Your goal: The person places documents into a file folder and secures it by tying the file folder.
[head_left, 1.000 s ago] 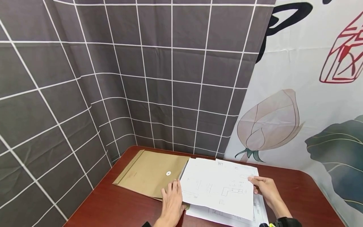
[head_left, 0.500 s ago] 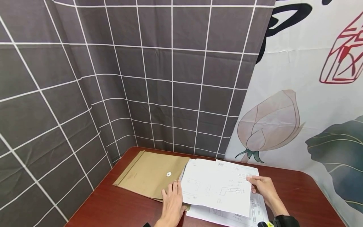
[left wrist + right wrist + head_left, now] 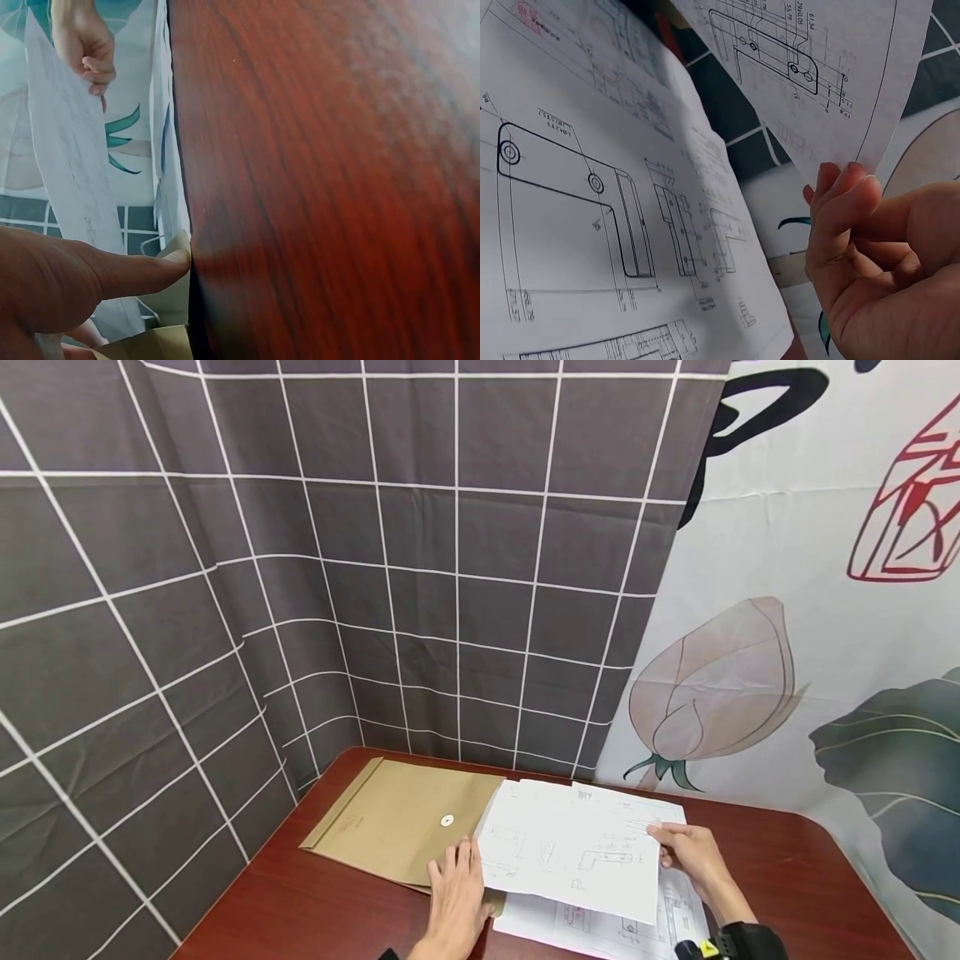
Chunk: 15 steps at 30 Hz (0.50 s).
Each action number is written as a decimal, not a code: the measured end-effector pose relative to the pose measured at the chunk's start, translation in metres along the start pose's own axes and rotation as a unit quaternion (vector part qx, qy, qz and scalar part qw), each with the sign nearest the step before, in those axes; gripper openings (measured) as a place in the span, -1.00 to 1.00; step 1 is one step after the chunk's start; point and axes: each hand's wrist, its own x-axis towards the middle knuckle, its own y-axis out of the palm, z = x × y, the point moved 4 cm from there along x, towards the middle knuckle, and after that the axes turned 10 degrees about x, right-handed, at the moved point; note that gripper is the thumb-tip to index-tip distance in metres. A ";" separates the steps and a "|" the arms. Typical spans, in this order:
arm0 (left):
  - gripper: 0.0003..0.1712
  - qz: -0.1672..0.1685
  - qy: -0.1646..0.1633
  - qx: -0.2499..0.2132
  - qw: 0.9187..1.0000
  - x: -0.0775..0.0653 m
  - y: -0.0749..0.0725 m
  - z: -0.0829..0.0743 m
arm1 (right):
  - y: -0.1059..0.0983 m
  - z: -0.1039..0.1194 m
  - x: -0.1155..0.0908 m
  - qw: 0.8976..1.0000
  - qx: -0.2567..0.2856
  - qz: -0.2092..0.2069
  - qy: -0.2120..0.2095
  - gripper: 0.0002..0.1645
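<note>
A printed sheet of paper (image 3: 555, 852) with line drawings is raised and tilted above other drawing sheets (image 3: 600, 927). My right hand (image 3: 693, 856) pinches its right edge between thumb and fingers; the right wrist view shows this sheet (image 3: 832, 67) hanging from the fingertips. To the left lies a brown envelope (image 3: 390, 810) with a round white button, the sheets' left ends at its right side. At that side my left hand (image 3: 455, 897) grips the envelope's edge. In the left wrist view the thumb (image 3: 142, 274) presses on a brown paper edge; most of the other fingers are hidden.
All the papers lie on a reddish-brown wooden table (image 3: 300, 902). Behind it hang a dark grid-patterned cloth (image 3: 405, 610) and a white cloth (image 3: 750, 552) with a flower print. A black band (image 3: 750, 941) is around the right wrist.
My right hand has shifted slightly left, and the raised sheet's right and lower edges have moved left and up with it. More of the sheets beneath shows. The left hand has stayed put.
</note>
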 end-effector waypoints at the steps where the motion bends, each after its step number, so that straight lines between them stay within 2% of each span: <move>1: 0.20 0.000 0.000 0.000 1.000 0.000 0.000 0.000 | 0.001 0.000 0.001 1.000 0.000 0.000 -0.002 -0.52; 15: 0.19 -0.012 0.010 0.001 1.000 0.000 0.001 0.000 | 0.026 0.013 0.004 0.999 -0.002 0.003 -0.042 -0.62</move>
